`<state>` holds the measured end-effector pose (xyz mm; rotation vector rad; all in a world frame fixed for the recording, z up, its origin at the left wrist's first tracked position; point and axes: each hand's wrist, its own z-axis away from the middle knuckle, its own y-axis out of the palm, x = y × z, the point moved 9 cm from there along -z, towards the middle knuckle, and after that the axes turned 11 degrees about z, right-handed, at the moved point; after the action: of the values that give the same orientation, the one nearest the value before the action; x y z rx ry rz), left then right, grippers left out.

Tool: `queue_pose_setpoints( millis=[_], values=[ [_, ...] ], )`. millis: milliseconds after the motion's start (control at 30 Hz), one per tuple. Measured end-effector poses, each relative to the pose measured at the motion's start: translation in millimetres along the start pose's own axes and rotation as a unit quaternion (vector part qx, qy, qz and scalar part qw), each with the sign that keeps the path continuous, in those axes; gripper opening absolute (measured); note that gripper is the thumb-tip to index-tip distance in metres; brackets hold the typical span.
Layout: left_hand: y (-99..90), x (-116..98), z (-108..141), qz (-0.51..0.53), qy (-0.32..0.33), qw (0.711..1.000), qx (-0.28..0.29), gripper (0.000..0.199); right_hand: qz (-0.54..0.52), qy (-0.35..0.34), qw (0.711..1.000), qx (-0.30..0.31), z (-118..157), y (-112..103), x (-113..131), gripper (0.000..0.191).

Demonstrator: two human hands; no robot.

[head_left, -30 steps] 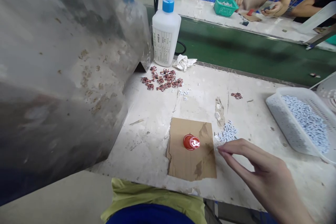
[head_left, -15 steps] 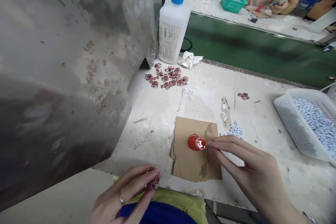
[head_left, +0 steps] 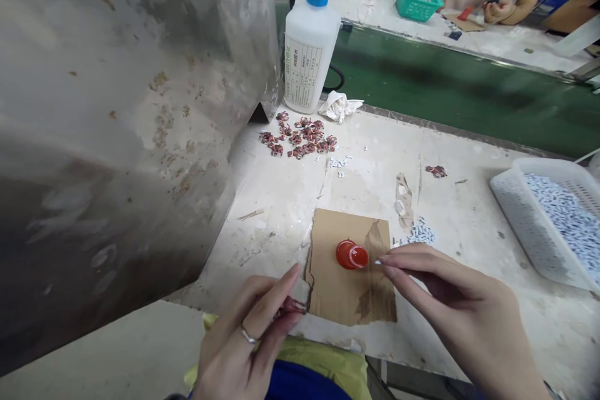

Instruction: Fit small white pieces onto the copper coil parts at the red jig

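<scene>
Pinching a tiny pale piece [head_left: 377, 262] between thumb and forefinger, the right hand [head_left: 462, 312] reaches in over the edge of a square of brown cardboard [head_left: 335, 297]. Just left of those fingertips, apart from them, a small red cup [head_left: 345, 255] filled with shiny red sits on the cardboard. The left hand [head_left: 241, 350], wearing a ring, has its thumb and fingers clamped on a reddish-brown figure [head_left: 291, 306], mostly hidden by them, beside the cardboard's near left corner. Just beyond the right fingers lies a loose pile of pale blue-white bits [head_left: 422, 232]; well to their right stands a white plastic basket [head_left: 520, 219] full of similar bits. Farther beyond the right fingers, one figure [head_left: 437, 171] lies alone. Beyond the left fingers, well away across the worktable [head_left: 267, 200], are a cluster of reddish-brown figures [head_left: 309, 134], a white bottle [head_left: 307, 56] with a blue nozzle, and a crumpled white tissue [head_left: 340, 106]. To the left of the left fingers leans a large, stained metal panel [head_left: 117, 156].
</scene>
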<state>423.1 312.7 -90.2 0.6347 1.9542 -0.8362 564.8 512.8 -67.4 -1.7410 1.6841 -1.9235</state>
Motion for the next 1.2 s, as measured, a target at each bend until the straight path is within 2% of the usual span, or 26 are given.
queue_pose_setpoints(
  millis=[100,167,400,567,733,867,1033,1200],
  values=[
    [6.7,-8.1,-13.3,0.064,0.025,0.997,-0.024,0.035,-0.069,0.035,0.996,0.033,3.1,3.7,1.5,0.02],
    [14.3,-12.7,-19.9,0.078,0.041,0.996,-0.01,0.026,-0.09,0.032,0.994,0.049,6.5,6.0,9.2,0.021],
    [28.2,-21.5,-24.2,0.091,0.059,0.994,0.017,0.026,-0.129,-0.06,0.989,0.051,15.2,12.4,43.9,0.033],
    [29.0,-21.7,-26.7,0.115,0.045,0.992,0.011,0.023,-0.137,-0.048,0.988,0.055,16.6,19.3,41.3,0.031],
    [31.1,-17.8,-27.6,0.097,0.018,0.995,0.013,0.023,-0.131,-0.047,0.988,0.061,17.8,20.7,39.8,0.036],
    [29.5,-18.6,-27.5,0.1,0.022,0.995,0.009,0.024,-0.13,-0.046,0.988,0.062,18.5,22.5,40.1,0.034],
    [31.4,-20.2,-30.0,0.085,0.021,0.996,0.017,0.023,-0.085,-0.054,0.991,0.085,24.4,24.2,37.1,0.036],
    [30.6,-21.1,-29.9,0.1,0.01,0.995,0.005,0.023,0.067,-0.144,0.983,0.09,40.5,19.3,46.3,0.034]
  ],
)
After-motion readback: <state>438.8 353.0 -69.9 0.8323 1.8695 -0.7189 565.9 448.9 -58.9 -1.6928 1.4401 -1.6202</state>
